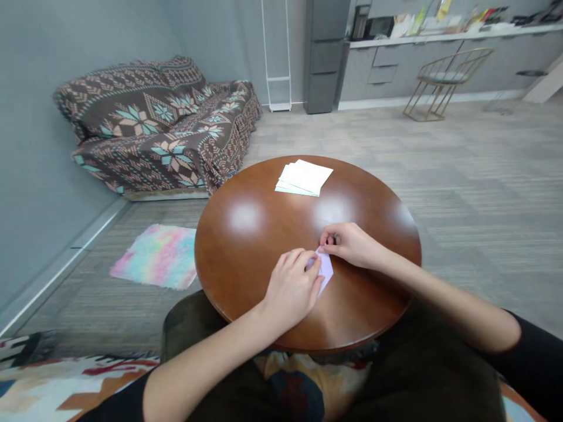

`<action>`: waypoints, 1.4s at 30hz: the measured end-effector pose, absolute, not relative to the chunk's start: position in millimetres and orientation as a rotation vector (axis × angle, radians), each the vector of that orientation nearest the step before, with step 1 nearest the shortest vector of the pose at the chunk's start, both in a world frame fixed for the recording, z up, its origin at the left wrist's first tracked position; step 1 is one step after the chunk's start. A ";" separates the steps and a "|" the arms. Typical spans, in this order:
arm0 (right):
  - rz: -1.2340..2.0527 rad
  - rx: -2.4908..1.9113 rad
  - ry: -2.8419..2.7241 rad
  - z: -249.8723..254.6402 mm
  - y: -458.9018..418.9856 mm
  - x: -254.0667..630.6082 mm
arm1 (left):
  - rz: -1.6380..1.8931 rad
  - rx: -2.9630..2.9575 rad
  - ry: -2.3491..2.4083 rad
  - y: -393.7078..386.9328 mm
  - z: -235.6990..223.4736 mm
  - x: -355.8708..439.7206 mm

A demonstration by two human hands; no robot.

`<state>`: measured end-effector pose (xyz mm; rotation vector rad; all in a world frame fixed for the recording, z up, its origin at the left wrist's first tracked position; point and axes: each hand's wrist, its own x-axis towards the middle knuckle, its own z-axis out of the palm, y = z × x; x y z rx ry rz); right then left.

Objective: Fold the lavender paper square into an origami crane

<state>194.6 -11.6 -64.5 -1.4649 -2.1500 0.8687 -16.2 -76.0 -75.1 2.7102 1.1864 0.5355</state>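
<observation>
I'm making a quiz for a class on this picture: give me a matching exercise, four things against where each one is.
Things:
1. pale paper
2. paper stack
3. sofa
4. pastel rug

Places:
A. on the floor, left of the table
B. against the left wall
C. at the table's far edge
D. under both hands, left hand and right hand

Pairs: 1-D, 2-C, 3-B, 4-A

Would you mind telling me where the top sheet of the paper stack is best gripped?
Probably at the right corner of the stack, coming from the right: the sheets are fanned, so that corner overhangs and lies flat on the table, clear of both hands.
</observation>
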 end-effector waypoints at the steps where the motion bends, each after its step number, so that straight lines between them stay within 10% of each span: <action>1: 0.867 -1.456 -2.152 -65.1 -11.1 194.8 | 0.538 2.702 1.184 -75.8 -74.9 -16.5; 42: 0.673 -1.496 -1.992 -66.5 -15.6 200.1 | 0.515 2.666 1.186 -59.6 -71.2 -32.5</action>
